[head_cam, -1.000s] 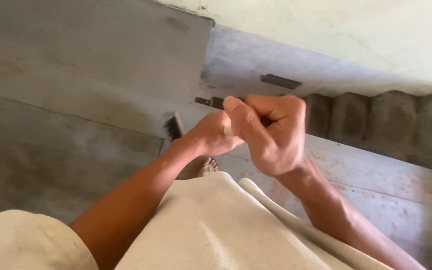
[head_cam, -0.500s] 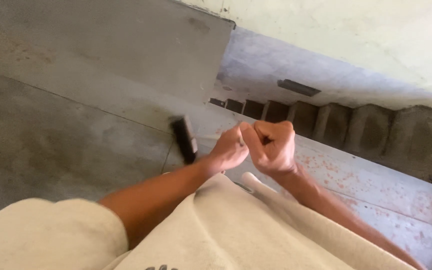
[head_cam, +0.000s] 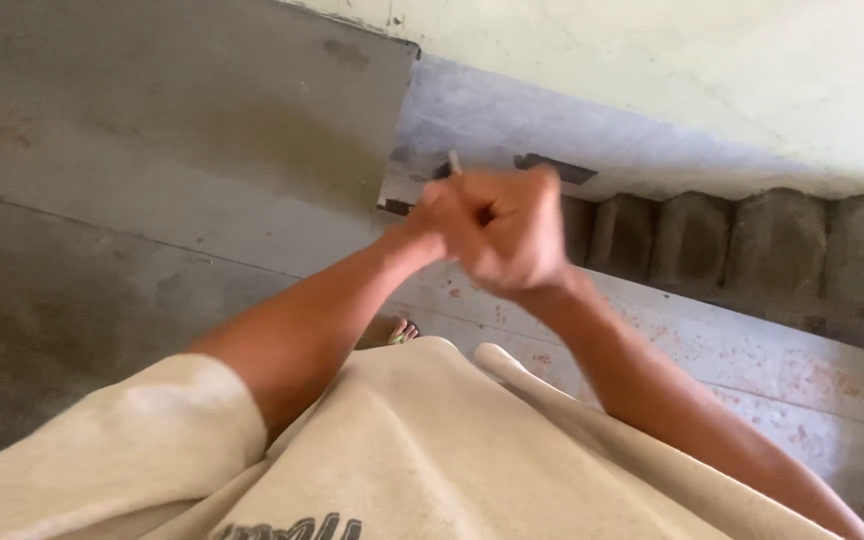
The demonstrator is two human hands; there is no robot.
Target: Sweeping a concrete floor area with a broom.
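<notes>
Your left hand (head_cam: pixel 432 222) and right hand (head_cam: pixel 512 235) press together, fingers curled; a thin stick (head_cam: pixel 454 162) pokes upward, seemingly pinched by the left.

I see my left hand (head_cam: pixel 430 222) and right hand (head_cam: pixel 512 240) pressed together in front of me, both curled closed and blurred. A small pale stick-like tip (head_cam: pixel 454 161) pokes up above the left hand; I cannot tell what it is. Below them lies my cream cloth shirt (head_cam: pixel 422 450). A sandalled foot (head_cam: pixel 399 331) shows on the grey concrete floor (head_cam: pixel 102 290). A row of grey scalloped concrete blocks (head_cam: pixel 742 245) runs along the pale plastered wall (head_cam: pixel 702 70).
</notes>
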